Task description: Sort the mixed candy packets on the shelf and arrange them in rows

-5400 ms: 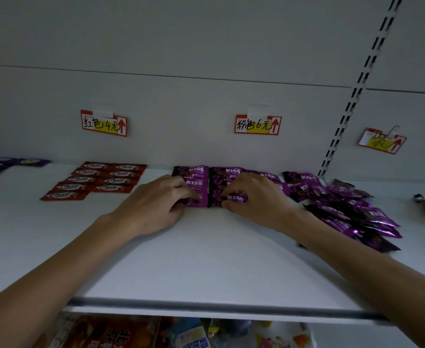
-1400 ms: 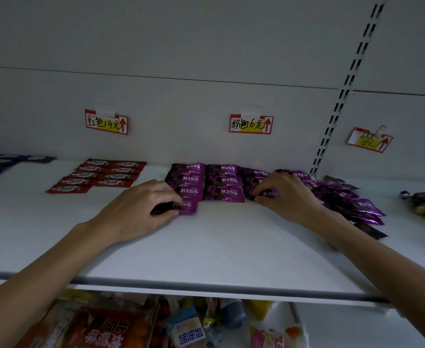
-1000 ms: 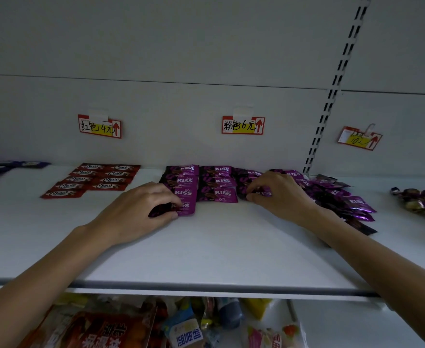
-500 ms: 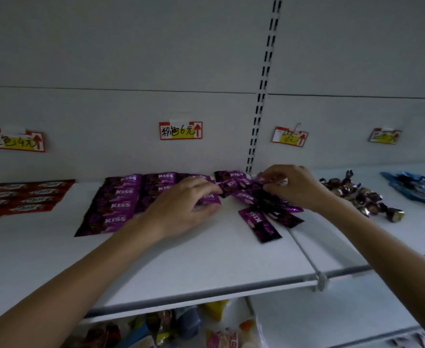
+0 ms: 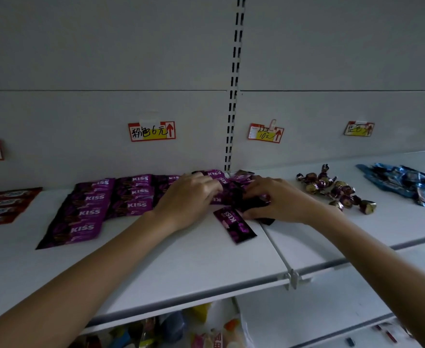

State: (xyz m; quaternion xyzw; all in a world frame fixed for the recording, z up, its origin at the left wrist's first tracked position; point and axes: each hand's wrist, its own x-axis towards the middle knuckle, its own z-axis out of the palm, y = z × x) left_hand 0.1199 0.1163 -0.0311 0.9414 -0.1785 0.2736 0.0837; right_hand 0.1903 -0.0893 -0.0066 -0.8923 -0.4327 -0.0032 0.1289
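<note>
since half a second ago both hands have closed in on the loose heap of purple foil kiss packets [image 5: 231, 194] mid-way along the white metal shelf [image 5: 181, 259]. one stray purple packet [image 5: 235, 225] lies at the heap's 6 o'clock. the left hand [image 5: 188, 197] bends over its 9 o'clock edge, grip unclear. the right hand [image 5: 279, 200] curls round packets at 3 o'clock, hiding them. neat purple rows [image 5: 93, 209] lie at 9, shiny twist-wrapped round sweets [image 5: 331, 190] at 3, and a red-and-yellow paper price tag [image 5: 152, 131] at 11.

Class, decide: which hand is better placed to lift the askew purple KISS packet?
Probably the right hand: its thumb lies beside the askew KISS packet; the left hand rests on the pile behind.
</note>
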